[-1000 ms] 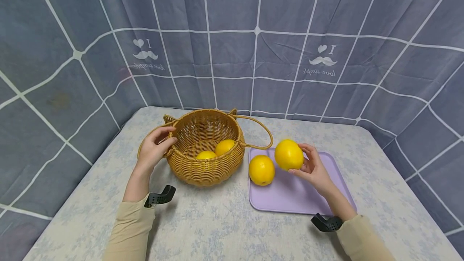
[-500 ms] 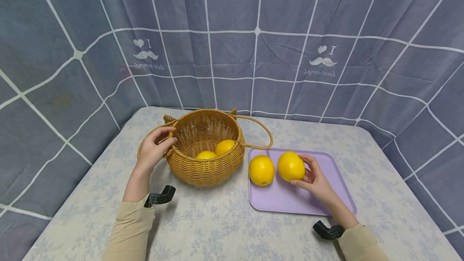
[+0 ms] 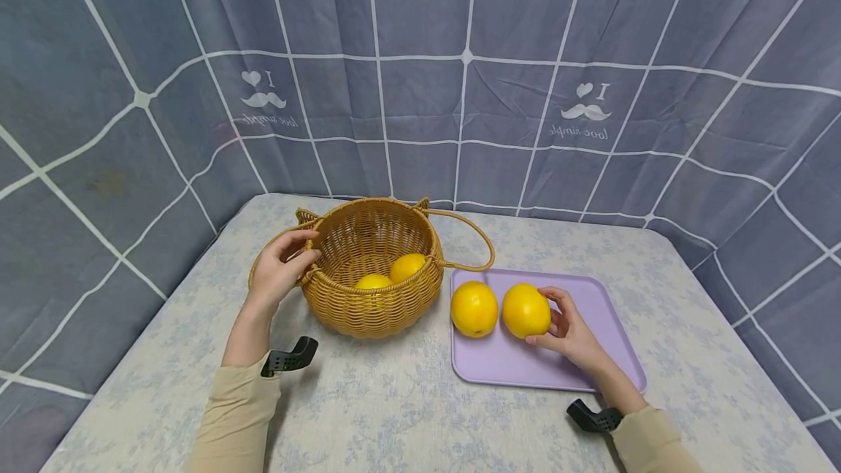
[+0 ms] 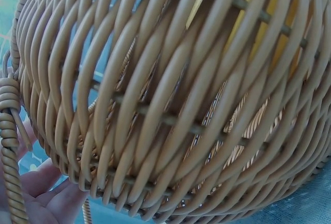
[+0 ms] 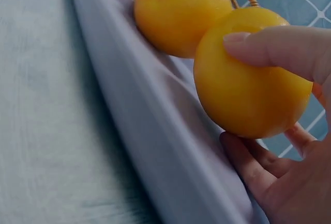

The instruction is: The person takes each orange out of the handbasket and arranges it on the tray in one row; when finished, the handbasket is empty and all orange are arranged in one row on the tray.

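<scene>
In the head view my left hand [image 3: 279, 268] grips the left rim of a brown wicker basket [image 3: 368, 316], thumb and fingers curled at its edge. Two oranges, a nearer orange [image 3: 373, 282] and a farther orange [image 3: 409, 266], lie inside it. The left wrist view looks onto the weave of the basket [image 4: 170, 115], with part of my hand [image 4: 54, 198] at lower left. My right hand [image 3: 566, 331] holds an orange [image 3: 525, 311] low over a lilac tray [image 3: 519, 363]. Just left of it another orange [image 3: 474, 309] sits on the tray. My thumb [image 5: 258, 47] lies across the held orange.
One basket handle [image 3: 482, 232] arches out to the right, close to the tray's back left corner. A pale patterned cloth [image 3: 381, 407] covers the table. Behind it hangs a grey-blue curtain [image 3: 420, 101] with white lines.
My right hand has lowered its orange from above the tray down beside the other orange, mostly in the first half second. The left hand and the basket have stayed put.
</scene>
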`<act>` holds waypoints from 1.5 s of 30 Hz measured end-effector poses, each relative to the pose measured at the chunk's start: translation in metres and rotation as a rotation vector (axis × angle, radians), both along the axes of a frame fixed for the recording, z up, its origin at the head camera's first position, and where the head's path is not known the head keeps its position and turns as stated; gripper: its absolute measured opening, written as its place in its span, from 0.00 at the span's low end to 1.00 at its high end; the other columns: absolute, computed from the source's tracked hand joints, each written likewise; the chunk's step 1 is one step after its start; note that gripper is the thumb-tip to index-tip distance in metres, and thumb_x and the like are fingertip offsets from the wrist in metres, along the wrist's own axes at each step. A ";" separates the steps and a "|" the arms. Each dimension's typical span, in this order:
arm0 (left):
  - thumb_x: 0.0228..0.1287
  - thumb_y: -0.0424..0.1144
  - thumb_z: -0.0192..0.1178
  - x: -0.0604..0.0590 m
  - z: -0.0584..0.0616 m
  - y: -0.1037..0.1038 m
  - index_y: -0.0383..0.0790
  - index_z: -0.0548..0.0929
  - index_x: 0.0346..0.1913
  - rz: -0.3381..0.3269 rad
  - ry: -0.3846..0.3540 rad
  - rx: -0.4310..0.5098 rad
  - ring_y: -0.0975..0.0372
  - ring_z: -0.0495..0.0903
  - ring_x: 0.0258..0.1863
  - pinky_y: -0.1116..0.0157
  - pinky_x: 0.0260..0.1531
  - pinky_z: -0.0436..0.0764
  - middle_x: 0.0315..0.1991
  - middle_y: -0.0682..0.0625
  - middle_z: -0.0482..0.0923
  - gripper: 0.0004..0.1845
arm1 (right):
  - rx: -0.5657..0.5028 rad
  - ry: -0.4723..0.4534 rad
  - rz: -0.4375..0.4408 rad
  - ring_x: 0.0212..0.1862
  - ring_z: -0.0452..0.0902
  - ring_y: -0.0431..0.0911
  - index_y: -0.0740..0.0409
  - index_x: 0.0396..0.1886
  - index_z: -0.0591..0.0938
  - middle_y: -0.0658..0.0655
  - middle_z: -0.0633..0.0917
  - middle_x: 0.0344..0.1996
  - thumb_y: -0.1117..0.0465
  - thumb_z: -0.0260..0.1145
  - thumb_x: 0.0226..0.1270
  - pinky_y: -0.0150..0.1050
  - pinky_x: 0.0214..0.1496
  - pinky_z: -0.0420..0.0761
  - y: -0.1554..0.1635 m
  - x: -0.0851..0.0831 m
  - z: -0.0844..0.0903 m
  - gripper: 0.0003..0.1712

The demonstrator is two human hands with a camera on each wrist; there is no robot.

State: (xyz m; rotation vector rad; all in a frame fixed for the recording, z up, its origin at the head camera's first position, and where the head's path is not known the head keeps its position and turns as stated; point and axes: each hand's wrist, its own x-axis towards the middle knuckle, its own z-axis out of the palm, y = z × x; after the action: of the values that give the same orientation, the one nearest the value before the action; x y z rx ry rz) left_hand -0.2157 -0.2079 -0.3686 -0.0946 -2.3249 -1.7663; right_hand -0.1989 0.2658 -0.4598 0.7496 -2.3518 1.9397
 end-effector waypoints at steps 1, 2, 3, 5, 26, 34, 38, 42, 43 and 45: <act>0.65 0.37 0.58 0.000 0.000 0.000 0.35 0.74 0.60 0.001 -0.006 -0.001 0.53 0.61 0.66 0.65 0.57 0.71 0.64 0.45 0.65 0.21 | 0.010 0.015 0.000 0.53 0.73 0.37 0.69 0.63 0.55 0.65 0.59 0.61 0.80 0.70 0.47 0.27 0.52 0.76 0.000 0.000 -0.001 0.46; 0.65 0.37 0.58 0.000 0.000 0.000 0.36 0.74 0.60 0.003 -0.013 -0.002 0.54 0.61 0.66 0.67 0.55 0.71 0.64 0.45 0.65 0.21 | 0.021 0.029 0.001 0.53 0.74 0.37 0.69 0.63 0.56 0.65 0.60 0.61 0.80 0.70 0.46 0.27 0.52 0.76 -0.001 0.000 -0.002 0.46; 0.65 0.38 0.58 0.000 0.000 0.000 0.36 0.74 0.60 0.004 -0.020 -0.003 0.54 0.61 0.67 0.68 0.53 0.71 0.65 0.46 0.65 0.22 | 0.033 0.043 0.001 0.53 0.74 0.38 0.69 0.63 0.57 0.65 0.61 0.61 0.80 0.70 0.46 0.27 0.52 0.75 -0.001 0.000 -0.003 0.45; 0.65 0.38 0.58 -0.001 0.000 0.000 0.37 0.74 0.60 0.004 -0.028 -0.001 0.54 0.60 0.67 0.67 0.54 0.71 0.65 0.46 0.65 0.22 | 0.054 0.065 -0.002 0.53 0.74 0.38 0.68 0.63 0.57 0.64 0.62 0.61 0.79 0.71 0.46 0.26 0.53 0.75 -0.002 0.001 -0.005 0.46; 0.65 0.38 0.59 -0.001 -0.001 -0.001 0.36 0.74 0.60 0.001 -0.021 -0.002 0.54 0.61 0.67 0.69 0.53 0.71 0.65 0.46 0.64 0.21 | 0.110 0.072 -0.069 0.58 0.65 0.31 0.65 0.67 0.57 0.66 0.61 0.64 0.75 0.72 0.48 0.20 0.59 0.63 -0.006 0.003 -0.009 0.48; 0.65 0.38 0.59 -0.001 0.000 0.000 0.37 0.74 0.60 0.010 -0.022 -0.010 0.55 0.61 0.66 0.63 0.57 0.70 0.64 0.46 0.65 0.21 | 0.108 0.062 -0.073 0.59 0.64 0.31 0.62 0.69 0.54 0.67 0.59 0.64 0.75 0.73 0.48 0.19 0.59 0.62 -0.006 0.002 -0.009 0.52; 0.65 0.38 0.59 -0.001 0.000 -0.001 0.37 0.74 0.60 0.013 -0.032 -0.013 0.55 0.61 0.66 0.66 0.54 0.71 0.65 0.47 0.65 0.21 | 0.106 0.070 -0.060 0.60 0.63 0.30 0.64 0.71 0.53 0.68 0.59 0.64 0.77 0.72 0.47 0.19 0.59 0.61 -0.007 0.002 -0.009 0.53; 0.65 0.38 0.58 -0.001 0.000 -0.001 0.37 0.74 0.60 0.010 -0.037 -0.010 0.55 0.60 0.67 0.63 0.56 0.71 0.65 0.47 0.64 0.21 | 0.115 0.076 -0.049 0.59 0.63 0.29 0.68 0.70 0.53 0.70 0.60 0.63 0.79 0.70 0.47 0.19 0.59 0.62 -0.010 0.005 -0.003 0.52; 0.65 0.38 0.58 -0.001 0.000 -0.001 0.37 0.74 0.60 0.009 -0.036 -0.008 0.55 0.60 0.67 0.61 0.58 0.70 0.66 0.47 0.64 0.22 | 0.118 0.078 -0.046 0.59 0.64 0.28 0.69 0.70 0.53 0.71 0.60 0.63 0.80 0.70 0.48 0.19 0.59 0.62 -0.011 0.006 0.000 0.51; 0.65 0.38 0.58 -0.001 0.000 -0.001 0.36 0.74 0.60 0.005 -0.030 -0.003 0.55 0.60 0.67 0.58 0.60 0.68 0.66 0.46 0.64 0.22 | 0.121 0.075 -0.044 0.58 0.64 0.28 0.71 0.69 0.53 0.72 0.59 0.63 0.80 0.70 0.48 0.19 0.58 0.63 -0.013 0.010 0.006 0.50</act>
State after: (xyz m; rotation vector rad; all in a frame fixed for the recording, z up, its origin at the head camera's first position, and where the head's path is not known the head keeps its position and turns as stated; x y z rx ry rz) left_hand -0.2164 -0.2084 -0.3687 -0.0631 -2.3465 -1.7746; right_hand -0.1894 0.2523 -0.4540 0.7555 -2.4366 1.7347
